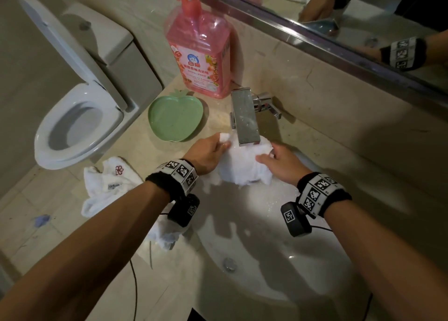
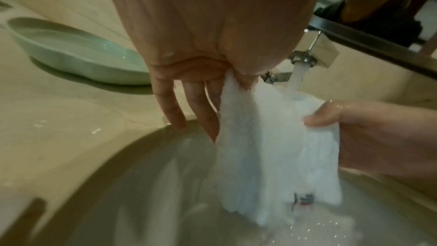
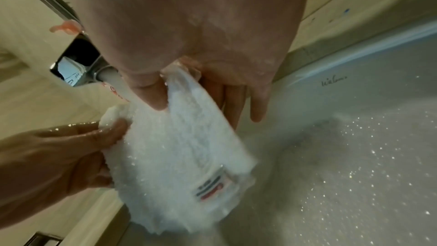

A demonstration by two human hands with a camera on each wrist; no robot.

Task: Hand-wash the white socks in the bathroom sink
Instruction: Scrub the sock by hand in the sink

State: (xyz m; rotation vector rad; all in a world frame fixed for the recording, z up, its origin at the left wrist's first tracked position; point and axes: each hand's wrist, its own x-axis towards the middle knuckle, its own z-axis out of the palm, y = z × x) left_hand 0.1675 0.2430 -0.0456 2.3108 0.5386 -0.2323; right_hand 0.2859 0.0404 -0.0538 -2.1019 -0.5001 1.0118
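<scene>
Both hands hold one white sock [image 1: 244, 161] under the tap [image 1: 244, 117], over the back part of the sink [image 1: 278, 267]. The left hand [image 1: 208, 154] has its grip closed on the sock's left top corner, pinched between thumb and forefinger, while the other fingers [image 2: 170, 104] hang straight down beside the cloth. The right hand [image 1: 281, 164] grips the right top corner, thumb pressed on the front of the fabric, the remaining fingers behind it. The sock hangs spread between the two hands, its lower edge down in the basin, and a small printed label [image 3: 212, 186] shows near its bottom. A stream of water [image 2: 299, 76] runs from the spout onto the top of the sock, and droplets sparkle on the sink wall.

A second white sock [image 1: 164, 235] lies on the left rim of the sink, partly hidden under the left wrist. A third white piece of cloth [image 1: 109, 185] with a small red flower mark lies at the left edge of the tabletop [image 1: 135, 151]. Towards the back left corner of the tabletop stands a pink bottle [image 1: 198, 53] with a pump, against the wall, and just in front of it sits a green apple-shaped dish [image 1: 175, 117], near the tap's left side. A toilet [image 1: 72, 117] with its lid raised stands beyond the left edge. A mirror [image 1: 363, 10] runs along the back wall.
</scene>
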